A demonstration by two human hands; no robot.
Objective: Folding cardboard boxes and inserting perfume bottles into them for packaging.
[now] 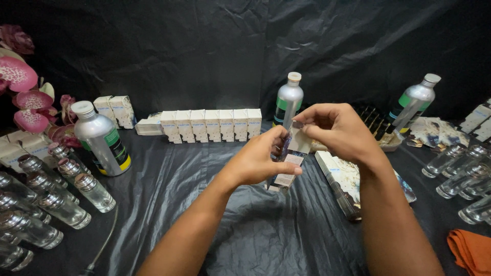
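My left hand [258,161] grips a small upright printed carton [287,168] around its middle, above the black sheet. My right hand [337,130] pinches the carton's pale top flap [300,138] between thumb and fingers. The carton's upper part is partly hidden by both hands. What is inside the carton cannot be seen. Just right of it lies a stack of flat printed cartons [348,176].
A row of white boxes [209,124] stands at the back. Three silver metal bottles stand at left [102,139], centre [287,99] and right [415,101]. Several clear glass vials lie at left [56,197] and right [460,176]. Pink flowers [23,94]; orange cloth [473,250].
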